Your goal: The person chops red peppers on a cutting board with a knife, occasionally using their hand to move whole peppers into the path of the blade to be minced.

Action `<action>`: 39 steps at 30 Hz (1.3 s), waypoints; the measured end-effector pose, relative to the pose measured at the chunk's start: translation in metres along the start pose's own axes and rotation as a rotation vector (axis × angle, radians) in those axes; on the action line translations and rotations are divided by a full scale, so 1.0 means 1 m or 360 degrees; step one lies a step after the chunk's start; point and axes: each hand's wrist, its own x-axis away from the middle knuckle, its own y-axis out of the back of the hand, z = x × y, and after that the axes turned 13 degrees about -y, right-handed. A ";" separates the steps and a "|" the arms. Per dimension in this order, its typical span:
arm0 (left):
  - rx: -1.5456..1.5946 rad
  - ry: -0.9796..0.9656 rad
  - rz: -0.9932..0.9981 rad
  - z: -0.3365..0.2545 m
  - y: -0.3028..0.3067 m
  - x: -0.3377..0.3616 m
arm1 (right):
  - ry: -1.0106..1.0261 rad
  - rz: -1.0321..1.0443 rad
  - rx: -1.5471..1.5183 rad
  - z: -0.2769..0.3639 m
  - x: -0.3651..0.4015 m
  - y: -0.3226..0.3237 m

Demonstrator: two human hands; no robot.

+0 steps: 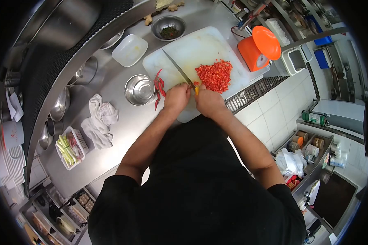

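Red chopped chillies [215,76] sit in a loose pile on the right part of the white cutting board [200,43], with the knife [178,67] just left of them, blade angled to the far left. The right hand [209,100]'s wrapped round its yellow handle; the left hand [177,97] is curled up by the blade, can't tell if it's pinching anything. Some whole chillies [158,87] lie by the board's left edge, near a steel bowl [139,90]. There's a white dish [129,50] farther off, and an orange scale [250,52] on the right.
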 end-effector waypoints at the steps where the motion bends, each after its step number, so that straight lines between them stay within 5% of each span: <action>1: -0.0011 0.0007 0.0000 0.000 0.000 0.001 | 0.0000 0.0017 -0.0007 0.001 0.002 0.001; 17: 0.0129 -0.0033 -0.0112 0.011 0.007 -0.005 | -0.0168 0.0131 -0.0257 -0.036 0.005 -0.008; 24: 0.0229 -0.0259 -0.0567 0.022 0.102 -0.141 | -0.0205 0.0028 -0.0294 -0.051 0.008 -0.009; 29: 0.0266 -0.0296 -0.0704 0.003 0.139 -0.155 | -0.0194 -0.0037 -0.0326 -0.053 0.007 -0.018; 39: -0.0141 0.0061 0.0179 -0.008 0.075 0.011 | -0.0196 -0.0010 -0.0333 -0.056 0.002 -0.020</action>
